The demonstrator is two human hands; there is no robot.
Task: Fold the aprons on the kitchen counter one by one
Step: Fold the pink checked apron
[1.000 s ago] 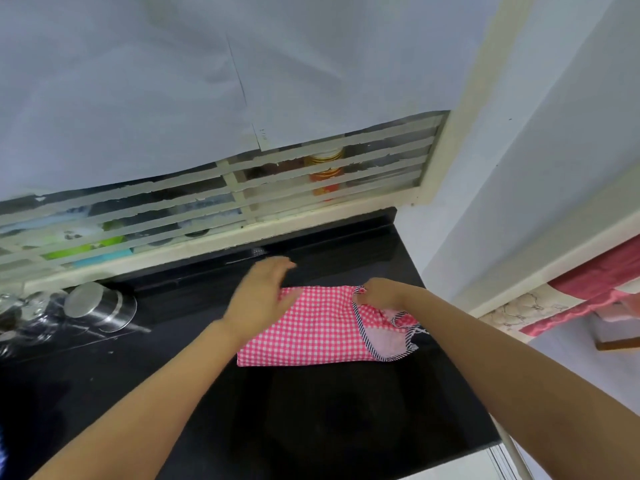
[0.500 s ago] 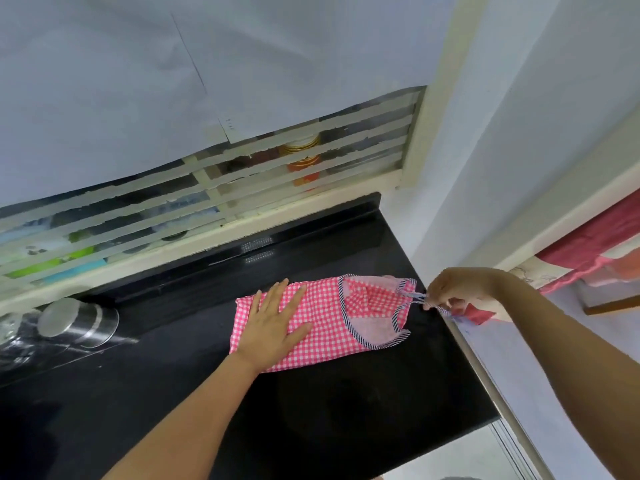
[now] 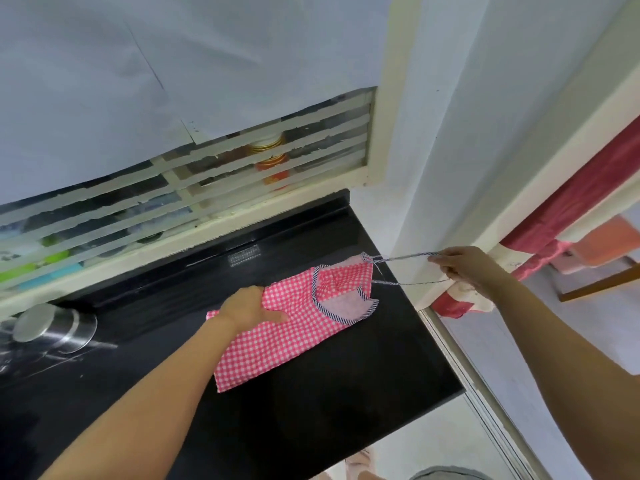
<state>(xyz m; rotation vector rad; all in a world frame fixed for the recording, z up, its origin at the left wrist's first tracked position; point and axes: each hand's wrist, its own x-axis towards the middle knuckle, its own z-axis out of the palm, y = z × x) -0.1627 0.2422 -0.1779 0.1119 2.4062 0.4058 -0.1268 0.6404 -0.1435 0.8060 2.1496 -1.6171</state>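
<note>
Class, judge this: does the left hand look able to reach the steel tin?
Probably yes: only bare counter lies between the left hand and the tin, but that hand holds the apron and would have to let go.

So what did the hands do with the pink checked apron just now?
The right hand left the bib of the apron, pinched the striped strings and pulled them out to the right, past the edge of the black counter, nearly taut. The left hand, flat on the cloth before, now grips its far edge. The apron stayed folded on the counter; the steel tin did not move.
</note>
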